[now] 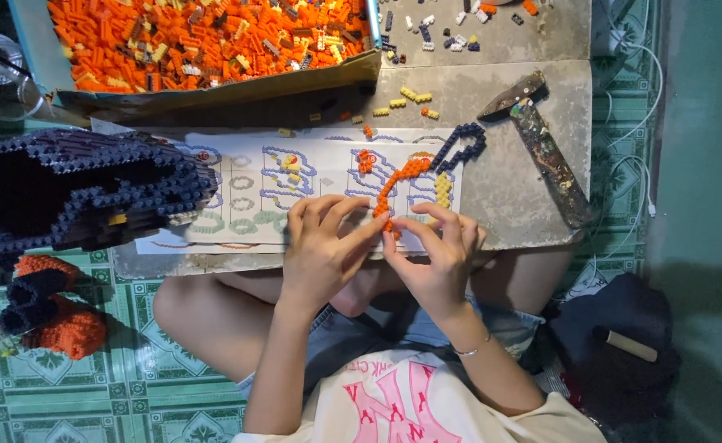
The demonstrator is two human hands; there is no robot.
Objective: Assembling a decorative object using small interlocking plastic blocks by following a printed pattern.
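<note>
A curved strip of small orange bricks (395, 187) lies on a printed instruction sheet (246, 176). My left hand (321, 250) and my right hand (439, 256) meet at the strip's lower end, fingertips pinching it from both sides. A short yellow brick strip (443, 189) and a dark blue curved strip (461, 143) lie just beyond the right hand. The exact brick under my fingertips is hidden.
The sheet rests on a grey stone slab (513, 90). A cardboard box of loose orange bricks (213, 37) stands at the back. A hammer (544, 141) lies at right. A large dark blue built piece (73, 189) sits at left, with orange-and-blue pieces (53, 308) on the tiled floor.
</note>
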